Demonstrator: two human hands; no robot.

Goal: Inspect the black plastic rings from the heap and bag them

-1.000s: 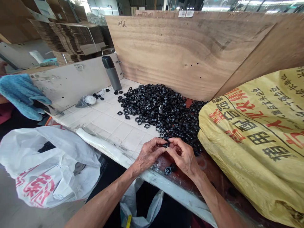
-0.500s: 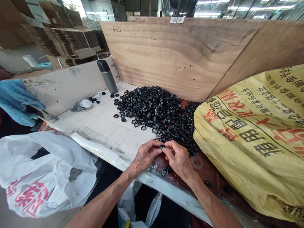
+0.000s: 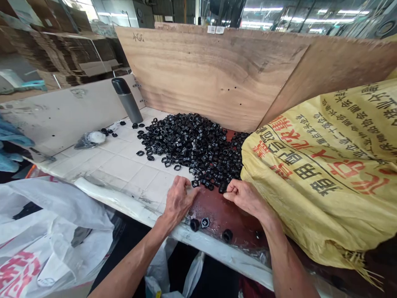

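A large heap of small black plastic rings point(image 3: 192, 142) lies on the white tiled bench top point(image 3: 124, 163). My left hand point(image 3: 178, 199) rests knuckles up at the near edge of the heap, its fingers curled against the closest rings. My right hand point(image 3: 246, 198) sits a little to the right on the red-brown strip point(image 3: 223, 213), with its fingers closed in a loose fist beside the yellow sack. What either hand holds is hidden. Three black caps point(image 3: 204, 222) lie near the front edge between my wrists.
A yellow woven sack point(image 3: 325, 174) with red and black print fills the right side. Plywood boards point(image 3: 211, 70) wall the back and right. A grey flask point(image 3: 125, 99) stands at the back left, near a small clear bag point(image 3: 89, 138). White plastic bags point(image 3: 52, 231) hang below the bench on the left.
My hands were pinched together on one small black part; now they are apart, the left at the heap's edge, the right near the sack. The view has shifted right.
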